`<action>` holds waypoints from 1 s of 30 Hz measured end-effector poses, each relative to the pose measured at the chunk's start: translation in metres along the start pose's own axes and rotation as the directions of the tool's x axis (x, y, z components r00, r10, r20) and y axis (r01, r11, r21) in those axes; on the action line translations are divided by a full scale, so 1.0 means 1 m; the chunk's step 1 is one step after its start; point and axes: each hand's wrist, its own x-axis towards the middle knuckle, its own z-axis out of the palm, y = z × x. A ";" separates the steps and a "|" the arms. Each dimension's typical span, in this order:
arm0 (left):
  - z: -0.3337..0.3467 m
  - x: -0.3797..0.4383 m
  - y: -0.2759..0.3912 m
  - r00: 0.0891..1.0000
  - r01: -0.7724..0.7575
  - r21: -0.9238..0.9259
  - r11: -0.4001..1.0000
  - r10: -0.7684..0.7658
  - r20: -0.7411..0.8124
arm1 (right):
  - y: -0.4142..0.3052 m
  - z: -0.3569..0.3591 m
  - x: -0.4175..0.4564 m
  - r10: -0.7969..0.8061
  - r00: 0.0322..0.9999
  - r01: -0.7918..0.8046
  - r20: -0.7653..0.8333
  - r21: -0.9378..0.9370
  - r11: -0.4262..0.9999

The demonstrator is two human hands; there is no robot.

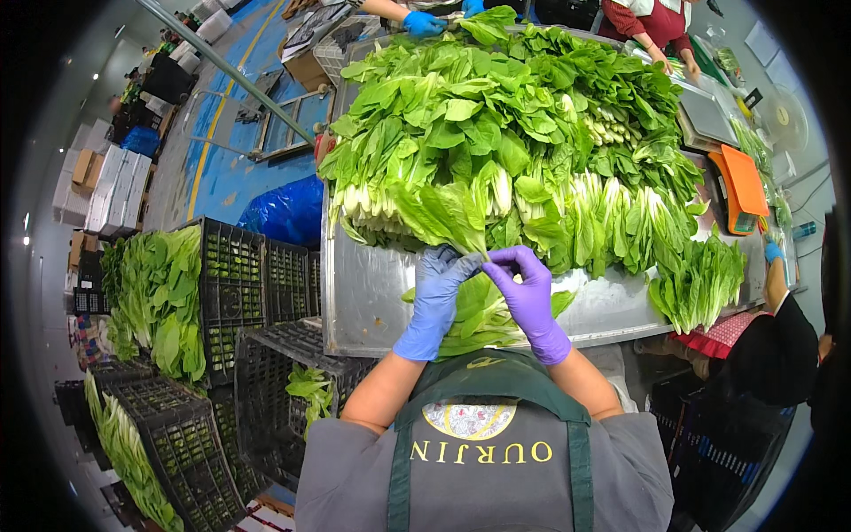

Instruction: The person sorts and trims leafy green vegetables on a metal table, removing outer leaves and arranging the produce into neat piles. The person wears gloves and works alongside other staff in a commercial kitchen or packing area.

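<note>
My left hand, in a blue glove, grips the stem end of a small leafy green head, its leaves pointing away from me. The fingertips of my right hand, gloved in purple, pinch the same stem end. Below my hands, loose leafy greens lie at the near edge of the metal table, partly hidden by my wrists. Just beyond the held head rises a large pile of leafy greens, some with pale stems showing.
At the right stand an orange scale and a separate leafy bunch. Black plastic crates with greens are stacked at left, near a blue plastic bag. Co-workers' blue-gloved hand and bare hands are across the table.
</note>
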 end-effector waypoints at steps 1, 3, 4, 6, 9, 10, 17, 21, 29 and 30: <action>0.003 0.000 0.003 1.000 0.016 -0.047 0.999 -0.016 -0.015 | 0.001 0.001 -0.001 0.008 0.999 -0.005 -0.040 0.070 0.998; 0.007 -0.001 0.011 0.998 0.042 -0.139 0.989 -0.048 -0.044 | 0.001 0.003 -0.002 0.030 0.993 -0.006 -0.116 0.209 0.978; 0.004 0.000 0.010 0.996 0.045 -0.188 0.981 -0.058 -0.063 | 0.000 0.002 -0.004 0.007 0.996 0.019 -0.090 0.286 0.958; 0.000 0.003 0.010 0.996 0.068 -0.244 0.967 -0.081 -0.043 | 0.000 -0.001 -0.011 0.006 0.998 0.023 -0.068 0.428 0.904; -0.010 0.007 0.008 0.999 0.033 -0.302 0.953 -0.037 -0.007 | 0.010 -0.020 -0.022 0.011 0.988 -0.067 0.152 0.367 0.928; -0.013 0.008 0.010 1.000 0.024 -0.286 0.958 -0.023 0.007 | 0.015 -0.030 -0.022 0.007 0.966 -0.089 0.259 0.304 0.949; -0.015 0.003 0.015 0.982 0.083 -0.231 0.969 -0.040 0.182 | 0.020 -0.033 -0.010 0.110 0.926 -0.071 0.362 -0.120 0.990; -0.015 -0.005 0.006 0.981 0.070 -0.155 0.985 -0.039 0.192 | 0.016 -0.011 0.001 0.284 0.884 -0.376 0.372 0.202 0.904; -0.019 -0.008 -0.013 0.999 0.029 -0.381 0.924 -0.037 -0.014 | 0.023 0.019 -0.009 0.042 0.999 -0.048 0.026 0.356 0.933; -0.019 -0.009 -0.012 0.994 0.086 -0.438 0.895 -0.107 -0.023 | 0.023 0.019 -0.012 -0.016 1.000 0.011 0.012 0.335 0.942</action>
